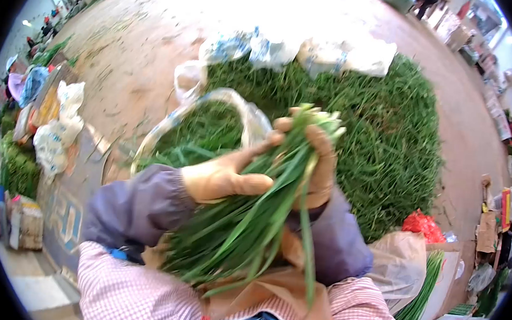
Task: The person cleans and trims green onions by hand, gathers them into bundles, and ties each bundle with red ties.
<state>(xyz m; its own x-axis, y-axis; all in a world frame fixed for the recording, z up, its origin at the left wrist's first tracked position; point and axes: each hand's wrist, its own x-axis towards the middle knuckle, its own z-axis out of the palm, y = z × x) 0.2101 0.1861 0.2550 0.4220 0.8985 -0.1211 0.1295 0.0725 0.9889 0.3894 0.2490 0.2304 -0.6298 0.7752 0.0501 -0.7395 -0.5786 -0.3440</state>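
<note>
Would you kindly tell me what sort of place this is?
Probably a vegetable sorting hall: a broad heap of green leafy stalks, a held bunch of long green leaves, and a wide brownish floor littered in places.

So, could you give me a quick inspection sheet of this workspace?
Surface: floor, pale brown, green scraps scattered on it.
Job's things: bunch of long green leaves in hand; larger green heap beyond.
Clutter: pale plastic bags along the heap's far edge; red bag at its near right.
Hands: right hand grips the bunch; left hand against it, thumb spread.
Cables: nothing seen.
Surroundings: cardboard box at left; distant background blurred.
</note>
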